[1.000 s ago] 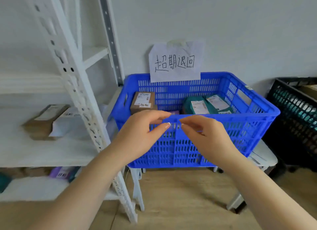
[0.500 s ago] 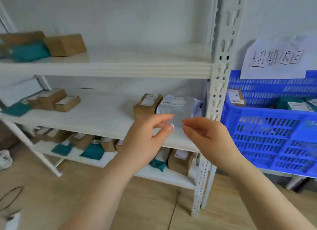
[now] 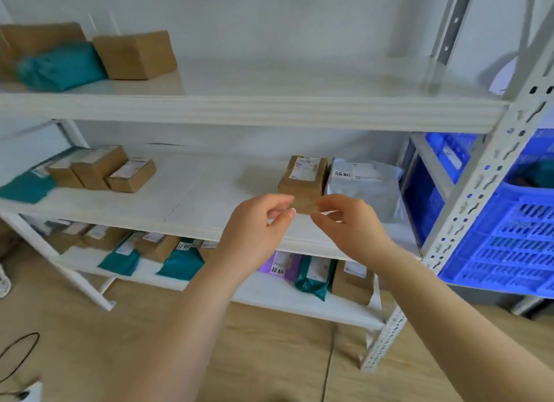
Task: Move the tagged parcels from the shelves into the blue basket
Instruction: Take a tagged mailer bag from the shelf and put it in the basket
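Hovering before the middle shelf (image 3: 186, 203), both hands are holding nothing: the left hand (image 3: 254, 224) and right hand (image 3: 350, 224) are each keeping their fingers loosely curled, tips nearly meeting. Just beyond the right hand, a white poly parcel (image 3: 364, 188) bearing a handwritten tag is lying flat, long axis running back toward the wall, touching one brown box (image 3: 302, 179). The right hand is sitting nearer it. One blue basket (image 3: 509, 239) is standing further right, past the upright.

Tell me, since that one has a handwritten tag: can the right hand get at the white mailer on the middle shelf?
Probably yes: the right hand holds nothing, and the white mailer lies just behind it with its front unblocked.
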